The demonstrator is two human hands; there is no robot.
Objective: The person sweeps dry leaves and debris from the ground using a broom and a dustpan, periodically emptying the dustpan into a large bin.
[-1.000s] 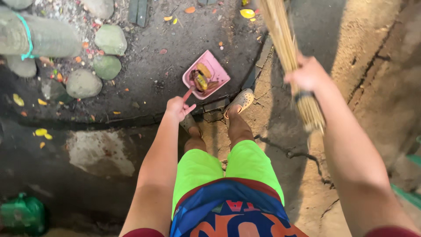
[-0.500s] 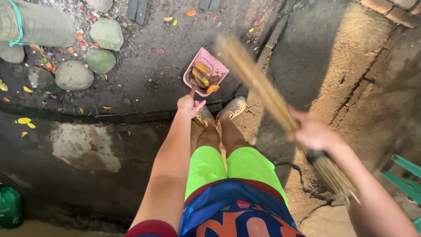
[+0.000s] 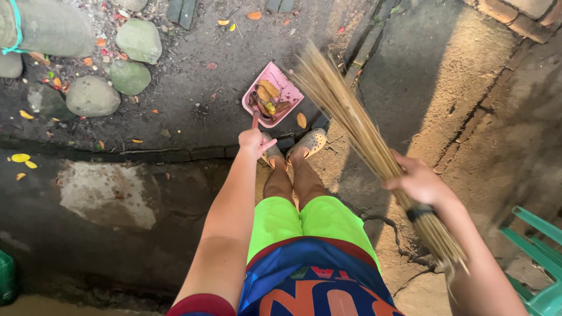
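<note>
The left hand (image 3: 253,140) gripped the pink dustpan (image 3: 273,93), seemingly low over the ground; the right hand (image 3: 417,182) clasped the broom (image 3: 351,120). A tilt might have spilled its leaves (image 3: 269,99).

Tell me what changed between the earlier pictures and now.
The right hand swung the stick broom from upright at the right down and leftward, so its tips now lie beside the pink dustpan. One leaf now lies on the ground just outside the pan. The left hand kept its grip on the dustpan handle; the stones stayed put.
</note>
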